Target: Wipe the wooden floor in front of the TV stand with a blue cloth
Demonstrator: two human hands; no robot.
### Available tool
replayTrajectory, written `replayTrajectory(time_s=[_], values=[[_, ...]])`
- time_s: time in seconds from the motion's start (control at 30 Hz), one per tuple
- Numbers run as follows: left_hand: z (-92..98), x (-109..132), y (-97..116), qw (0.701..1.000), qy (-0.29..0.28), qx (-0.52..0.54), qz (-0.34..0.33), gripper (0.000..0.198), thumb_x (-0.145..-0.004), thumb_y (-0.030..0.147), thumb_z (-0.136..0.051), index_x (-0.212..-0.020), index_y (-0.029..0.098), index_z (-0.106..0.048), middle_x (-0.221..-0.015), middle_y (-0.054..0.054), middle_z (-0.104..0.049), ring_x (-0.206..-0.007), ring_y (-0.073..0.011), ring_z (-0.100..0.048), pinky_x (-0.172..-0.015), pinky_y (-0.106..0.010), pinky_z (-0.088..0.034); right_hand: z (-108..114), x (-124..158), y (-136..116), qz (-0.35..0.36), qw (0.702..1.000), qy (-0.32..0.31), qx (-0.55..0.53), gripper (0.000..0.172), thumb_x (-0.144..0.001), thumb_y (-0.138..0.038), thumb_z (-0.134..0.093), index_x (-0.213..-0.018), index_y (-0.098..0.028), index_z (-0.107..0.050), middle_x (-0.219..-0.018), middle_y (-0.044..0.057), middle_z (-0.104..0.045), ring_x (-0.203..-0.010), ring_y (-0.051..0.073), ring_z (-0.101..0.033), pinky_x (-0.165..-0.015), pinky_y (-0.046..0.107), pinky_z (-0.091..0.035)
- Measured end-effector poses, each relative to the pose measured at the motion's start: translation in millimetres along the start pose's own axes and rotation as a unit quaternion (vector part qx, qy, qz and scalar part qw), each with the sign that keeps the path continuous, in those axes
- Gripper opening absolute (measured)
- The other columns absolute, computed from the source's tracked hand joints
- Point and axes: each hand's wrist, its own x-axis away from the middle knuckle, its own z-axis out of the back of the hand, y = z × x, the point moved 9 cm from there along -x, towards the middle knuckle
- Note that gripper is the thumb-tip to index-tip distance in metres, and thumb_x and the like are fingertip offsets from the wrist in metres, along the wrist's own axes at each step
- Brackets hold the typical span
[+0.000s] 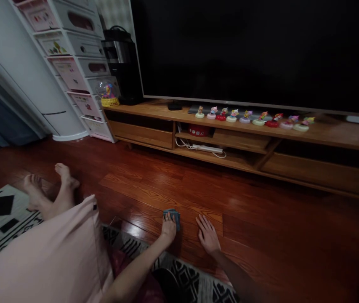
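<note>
Pink pillow [49, 256], foremost, lay left; on the wooden floor [163, 181] sat a blue stack [177, 219], partly covered by the left hand [168, 228], seemingly to steady it, grip unclear; the right hand [208, 235] rested open, palm-down nearby, apparently for support.

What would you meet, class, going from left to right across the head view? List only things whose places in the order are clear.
Blue curtain → snow globe → left hand → right hand → rightmost figurine.
</note>
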Motion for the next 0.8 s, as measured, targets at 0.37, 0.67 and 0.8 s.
replayTrajectory(time_s=[0.37,0.67,0.8], values=[[-1.5,32.4,-0.8,0.999,0.006,0.008,0.042,0.06,-0.093,0.006,-0.038,-0.152,0.012,-0.038,-0.156,-0.024,-0.035,-0.144,-0.0336,-0.035,-0.109,-0.054,-0.039,1.0,0.7,-1.5,-0.003,1.0,-0.007,-0.003,0.065,-0.092,-0.017,-0.037,-0.156,-0.029,-0.03,-0.16,0.002,-0.037,-0.149,0.02,-0.028,-0.119,0.047,-0.029],[-18.0,30.6,-48.0,0.99,-0.047,0.027,0.128,0.054,-0.091,0.008,-0.042,-0.145,0.007,-0.049,-0.146,-0.028,-0.048,-0.137,-0.0408,-0.044,-0.103,-0.064,-0.041,-1.2,1.8,-0.3,0.003,1.0,0.0,-0.003,0.065,-0.093,-0.018,-0.036,-0.156,-0.029,-0.029,-0.159,0.003,-0.037,-0.148,0.021,-0.029,-0.118,0.047,-0.029],[-42.7,46.6,-11.5,0.986,-0.084,0.061,0.13,0.054,-0.092,0.013,-0.046,-0.145,0.008,-0.049,-0.148,-0.028,-0.045,-0.138,-0.0457,-0.039,-0.099,-0.067,-0.043,-1.9,1.9,-0.6,0.001,1.0,-0.011,-0.004,0.067,-0.092,-0.018,-0.037,-0.157,-0.029,-0.026,-0.161,0.002,-0.035,-0.149,0.021,-0.028,-0.118,0.047,-0.028]])
